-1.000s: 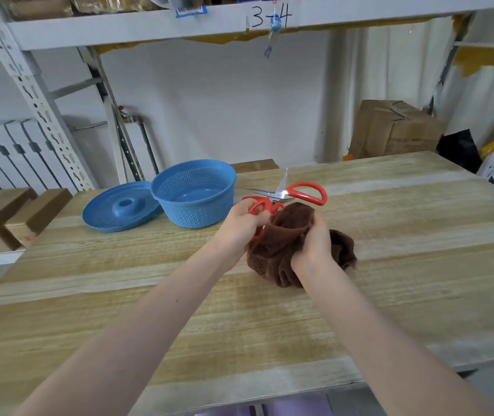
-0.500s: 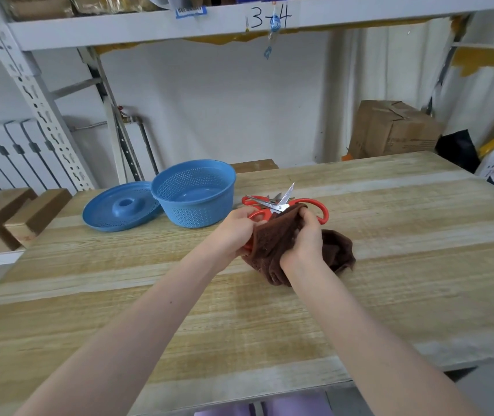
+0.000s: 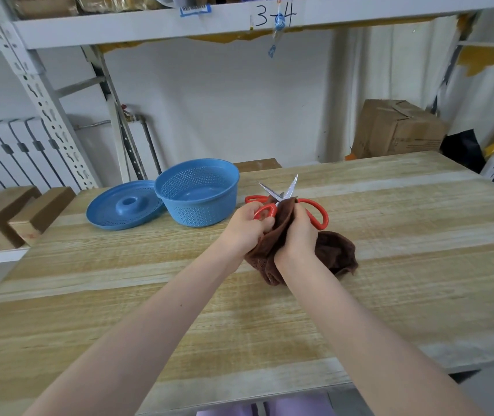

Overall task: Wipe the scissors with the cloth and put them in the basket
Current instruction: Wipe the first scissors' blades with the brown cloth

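Tabletop (image 3: 254, 340) of pale wood nearest, crossed from 6 o'clock by 2 bare forearms. At centre, left hand (image 3: 247, 228): curls round 1 red handle loop of scissors (image 3: 284, 193), fingers closed on it. Just beside, at 3 o'clock of it, right hand (image 3: 298, 235): grips brown cloth (image 3: 335, 250) bunched round the pivot and the base of the blades. Cloth in folds below both hands, loose end resting on the tabletop toward 4 o'clock. Scissors apparently clear of the tabletop, blades spread in a V with tips toward 12 o'clock, other loop jutting toward 3 o'clock past the right hand; long axis roughly 6 to 12 o'clock. Wiping judged under way, not finished: upper blades bare of cloth. Farther out, at 10 o'clock of the hands, blue basket (image 3: 203, 216), upright, mouth open upward, near the scissors but apart. Left hand nearer to it and on the handle, so probably the one to carry: short swing toward 10 o'clock, tips best tipped down over the rim. At 9 o'clock of the basket, blue lid (image 3: 119, 214), flat, edge tucked against its wall. Farthest, at 1 o'clock, cardboard box (image 3: 395, 130).
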Demonstrator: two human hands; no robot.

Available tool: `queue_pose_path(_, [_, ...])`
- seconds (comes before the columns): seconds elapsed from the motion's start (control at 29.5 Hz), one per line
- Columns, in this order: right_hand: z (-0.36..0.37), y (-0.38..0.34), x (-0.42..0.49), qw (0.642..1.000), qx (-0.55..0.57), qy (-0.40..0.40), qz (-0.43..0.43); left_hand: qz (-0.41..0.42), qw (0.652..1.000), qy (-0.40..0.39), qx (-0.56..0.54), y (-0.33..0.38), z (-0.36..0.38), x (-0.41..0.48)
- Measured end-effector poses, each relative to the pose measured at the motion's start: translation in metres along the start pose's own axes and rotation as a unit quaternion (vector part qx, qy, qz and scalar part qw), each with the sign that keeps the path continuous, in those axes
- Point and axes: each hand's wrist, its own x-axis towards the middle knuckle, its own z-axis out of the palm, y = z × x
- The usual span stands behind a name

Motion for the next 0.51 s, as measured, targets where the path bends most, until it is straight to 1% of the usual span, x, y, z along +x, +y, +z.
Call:
queue_pose_path(0.07, [-0.0023,0.0008,0.0003,1.000,-0.010,-0.010,-0.008,-0.006,1.000,0.002,-0.007,0.0019,-0.0001,0.0007])
queue_pose_path(0.1, [-0.0026,0.0022,-0.0002,0.999,-0.024,-0.028,-0.013,-0.006,1.000,0.004,-0.006,0.0024,-0.0008,0.0006])
queue_pose_path(0.14, [-0.0025,0.0021,-0.0004,0.998,-0.041,-0.044,-0.021,-0.001,1.000,0.006,0.002,0.0029,-0.0005,0.0007])
queue_pose_path(0.2, [-0.0010,-0.0014,-0.0026,0.996,-0.067,-0.050,-0.032,0.009,1.000,0.012,0.022,0.0020,0.0023,0.0004])
queue_pose_path(0.24, [-0.0001,-0.0025,-0.0029,0.996,-0.069,-0.046,-0.027,0.011,0.999,0.015,0.029,0.0014,0.0031,-0.0002])
queue_pose_path(0.37, [0.0000,-0.0028,-0.0027,0.998,-0.031,-0.031,0.049,0.005,0.999,0.024,0.020,0.0007,0.0042,-0.0020])
queue_pose_path(0.44, [0.0029,-0.0037,-0.0019,0.997,-0.049,-0.027,0.051,0.015,0.998,0.034,0.047,-0.0006,0.0069,-0.0018])
queue_pose_path(0.51, [0.0003,-0.0065,-0.0025,0.995,-0.082,-0.014,0.049,0.027,0.994,0.060,0.082,0.0014,0.0056,-0.0001])
